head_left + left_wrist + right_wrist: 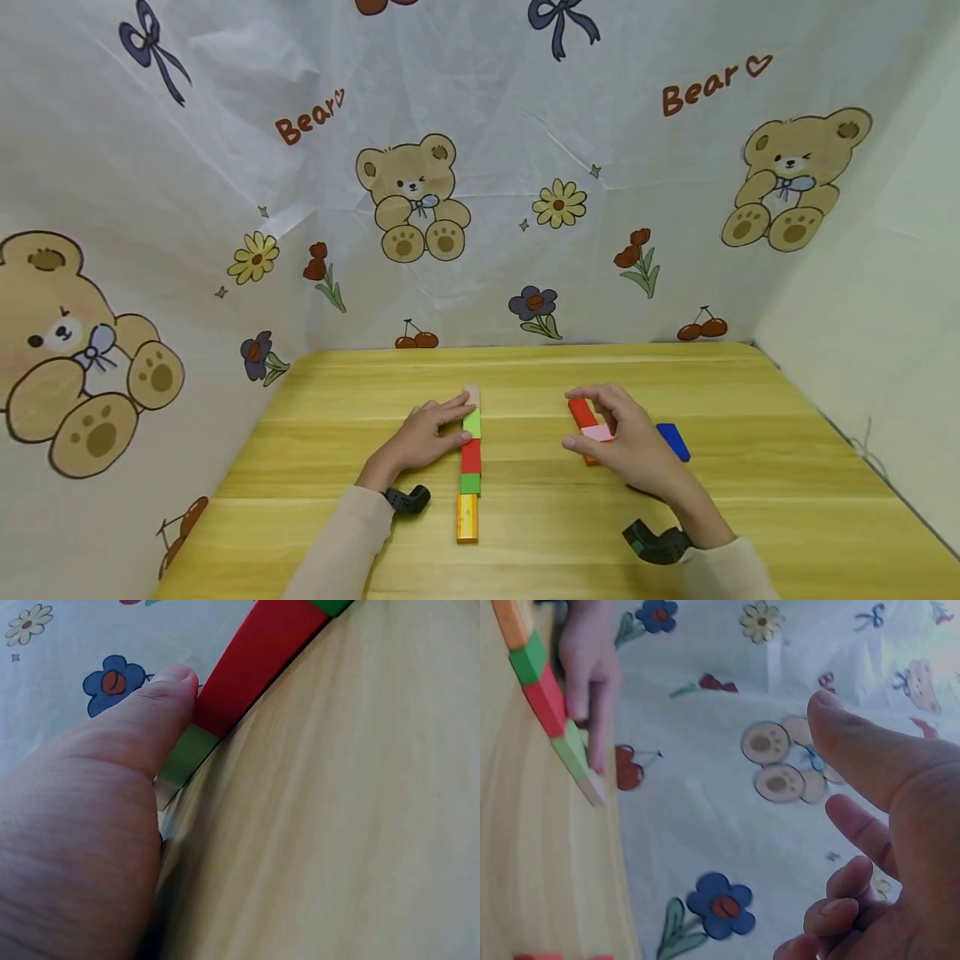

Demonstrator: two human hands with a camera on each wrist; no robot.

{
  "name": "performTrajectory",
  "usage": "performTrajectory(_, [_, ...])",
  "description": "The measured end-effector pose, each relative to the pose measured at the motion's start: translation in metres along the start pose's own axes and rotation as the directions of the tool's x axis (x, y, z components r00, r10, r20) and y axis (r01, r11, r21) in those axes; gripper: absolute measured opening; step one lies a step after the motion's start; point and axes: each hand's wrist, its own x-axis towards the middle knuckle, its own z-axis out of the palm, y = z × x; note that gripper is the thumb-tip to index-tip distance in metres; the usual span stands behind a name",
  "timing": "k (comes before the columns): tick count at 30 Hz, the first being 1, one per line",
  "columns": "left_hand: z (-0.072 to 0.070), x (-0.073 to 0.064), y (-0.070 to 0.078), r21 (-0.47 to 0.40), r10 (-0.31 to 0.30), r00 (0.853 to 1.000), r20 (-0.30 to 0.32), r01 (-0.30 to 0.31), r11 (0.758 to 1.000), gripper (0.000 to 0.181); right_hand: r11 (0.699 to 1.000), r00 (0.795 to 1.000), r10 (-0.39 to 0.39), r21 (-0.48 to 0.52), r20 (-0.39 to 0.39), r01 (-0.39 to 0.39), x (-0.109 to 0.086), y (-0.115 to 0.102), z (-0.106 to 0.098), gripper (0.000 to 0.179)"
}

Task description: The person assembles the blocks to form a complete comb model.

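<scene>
A straight row of blocks runs away from the person in the head view: an orange-yellow block (467,518), a green one (470,484), a red one (471,457), a light green one (472,425) and a pale one (472,393) at the far end. Along its left side rests my left hand (423,435), thumb at the red and light green blocks, fingers reaching the pale one. My right hand (633,442) hovers with thumb and fingers spread and nothing between them. Beyond it lie a second red block (581,412), a pink block (597,432) and a partly hidden orange block (591,459).
A blue block (673,442) lies to the right of the right hand. Below that hand, a dark piece (647,493) shows partly behind the wrist. The wooden table (540,533) ends at a bear-printed cloth (495,250) behind and to the left.
</scene>
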Motion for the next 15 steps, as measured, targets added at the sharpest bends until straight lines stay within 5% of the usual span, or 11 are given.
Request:
performTrajectory(7, [0.002,0.002,0.001,-0.009,-0.013,1.0,0.027,0.013,1.0,0.064,0.995,0.996,-0.056,-0.082,-0.063,0.051,-0.005,0.025,-0.044,0.053])
performTrajectory(15, [-0.002,0.001,0.0,-0.002,-0.013,1.0,0.013,0.013,1.0,0.063,0.999,0.993,-0.022,-0.029,-0.114,0.018,-0.011,0.058,-0.078,0.056])
